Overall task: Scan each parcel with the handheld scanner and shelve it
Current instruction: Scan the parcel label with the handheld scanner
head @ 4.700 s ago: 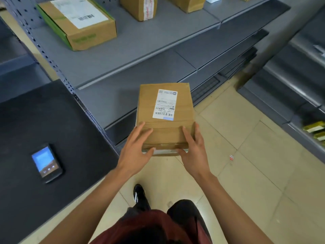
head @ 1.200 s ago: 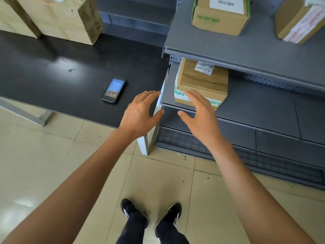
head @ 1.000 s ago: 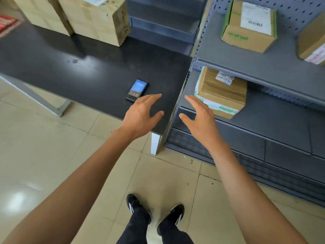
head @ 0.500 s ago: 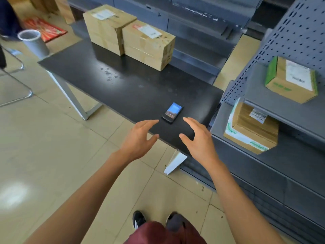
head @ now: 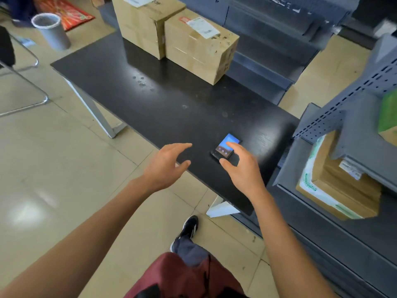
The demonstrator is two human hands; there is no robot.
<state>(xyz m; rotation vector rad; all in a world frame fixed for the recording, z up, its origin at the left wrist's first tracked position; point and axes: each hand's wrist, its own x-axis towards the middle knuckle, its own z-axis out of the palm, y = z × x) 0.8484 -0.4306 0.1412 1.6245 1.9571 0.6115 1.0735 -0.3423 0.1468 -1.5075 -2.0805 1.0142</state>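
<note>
Both hands are out in front of me over the near edge of the black table (head: pixel 129 87). My right hand (head: pixel 240 168) is spread wide, fingers straight, thumb out, holding nothing, and it hovers right over the handheld scanner (head: pixel 224 146). My forefinger crosses the lit screen and my thumb tip sits by the scanner's near end; I can't tell if skin touches it yet. My left hand (head: pixel 166 163) is just as loose and empty, a little off to the left of the scanner, above the table edge.

The scanner lies flat, screen up, near the table's right end, close to the shelving (head: pixel 318 121). Its long axis runs on a diagonal, near end toward me and to the left, far end away and to the right. Which end is the scanning head I can't make out. The right hand is plainly nearer, so I reckon it takes the pick-up, closing across the scanner's narrow sides.

Two cardboard parcels (head: pixel 199 46) wait side by side at the far end, labels up, well beyond the scanner. One parcel (head: pixel 335 190) already sits on the lower shelf at my right.
</note>
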